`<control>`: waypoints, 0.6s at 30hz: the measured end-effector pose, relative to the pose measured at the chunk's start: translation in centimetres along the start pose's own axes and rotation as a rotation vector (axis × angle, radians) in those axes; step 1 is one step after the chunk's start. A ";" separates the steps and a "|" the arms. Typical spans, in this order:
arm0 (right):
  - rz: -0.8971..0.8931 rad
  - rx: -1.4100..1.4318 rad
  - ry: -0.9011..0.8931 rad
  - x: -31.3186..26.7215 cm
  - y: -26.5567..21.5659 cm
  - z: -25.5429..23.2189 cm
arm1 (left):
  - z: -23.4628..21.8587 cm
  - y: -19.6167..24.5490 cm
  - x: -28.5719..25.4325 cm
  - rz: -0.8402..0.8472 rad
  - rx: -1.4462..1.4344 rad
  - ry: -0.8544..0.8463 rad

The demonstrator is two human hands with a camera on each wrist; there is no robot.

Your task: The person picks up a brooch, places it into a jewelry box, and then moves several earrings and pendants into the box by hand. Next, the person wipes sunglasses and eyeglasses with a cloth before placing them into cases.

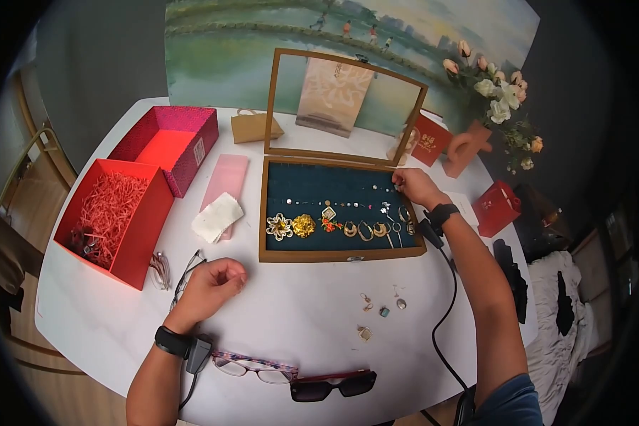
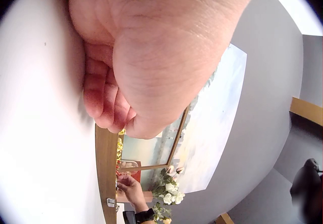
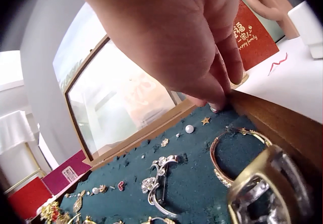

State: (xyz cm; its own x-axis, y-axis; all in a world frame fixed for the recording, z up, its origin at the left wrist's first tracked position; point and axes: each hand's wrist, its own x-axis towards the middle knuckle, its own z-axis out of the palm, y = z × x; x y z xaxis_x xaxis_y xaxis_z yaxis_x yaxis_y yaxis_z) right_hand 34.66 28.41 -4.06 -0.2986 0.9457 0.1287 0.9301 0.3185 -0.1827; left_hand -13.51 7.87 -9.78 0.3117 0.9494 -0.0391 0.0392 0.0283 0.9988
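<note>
A wooden jewelry box (image 1: 264,245) lies with its glass lid (image 1: 422,106) raised, and rows of earrings, brooches and rings sit on its dark green lining (image 1: 319,183). At the box's far right corner my right hand (image 1: 415,186) reaches down with fingertips against the lining. Between those fingertips it pinches a tiny shiny stud earring (image 3: 214,108), mostly hidden by the fingers. Close by are a star stud (image 3: 205,121), a pearl stud (image 3: 189,129) and a silver brooch (image 3: 156,181). My left hand (image 1: 209,290) rests on the white table, loosely curled and holding nothing.
Several loose earrings (image 1: 384,312) lie in front of the box. Sunglasses (image 1: 334,387) and patterned eyeglasses (image 1: 255,369) are at the near edge. On the left stand a red box of shredded paper (image 1: 113,206) and a white cloth (image 1: 218,217). Flowers (image 1: 500,99) rise behind right.
</note>
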 end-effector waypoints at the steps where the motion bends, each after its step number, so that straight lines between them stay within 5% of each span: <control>1: 0.003 -0.018 -0.004 -0.1 -0.2 -0.1 | 0.0 0.0 0.0 -0.001 0.000 0.000; 13: -0.050 -0.011 -0.015 -1.3 -1.4 -1.5 | -0.1 -0.1 0.0 0.000 -0.025 -0.021; 18: -0.164 0.200 -0.165 -5.9 -8.1 -3.0 | 0.0 0.0 0.2 0.032 0.005 -0.011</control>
State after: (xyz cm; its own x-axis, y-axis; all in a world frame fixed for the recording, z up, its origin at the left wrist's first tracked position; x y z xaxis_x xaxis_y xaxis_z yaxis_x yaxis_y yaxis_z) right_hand 29.58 20.03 -0.37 -0.4869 0.8733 0.0154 0.8112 0.4587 -0.3626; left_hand -13.46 8.03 -9.79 0.3231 0.9463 -0.0079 0.0335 -0.0030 0.9994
